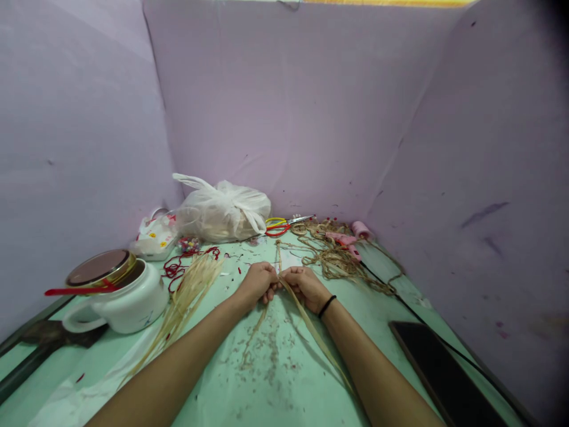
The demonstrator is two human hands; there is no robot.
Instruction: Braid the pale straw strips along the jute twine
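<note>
My left hand [258, 283] and my right hand [307, 287] meet at the middle of the green table, fingertips pinched together on pale, flat straw strands [306, 320]. From the pinch, a thin twisted length of cord [278, 255] runs away from me to a point on the table. One long strand trails toward me under my right forearm, and a shorter one hangs below my left hand. A dark band circles my right wrist. Left of my left hand lies a loose bundle of straw [195, 284]. My fingers hide the exact spot where the strands cross.
At left stand a white mug [128, 302], a round tin lid [101, 267] and a hammer [44, 338]. Behind are a knotted plastic bag [222, 210], scissors [284, 225], twine [338, 261] and a pink glue gun [344, 240]. A black phone-like slab [440, 373] lies at right.
</note>
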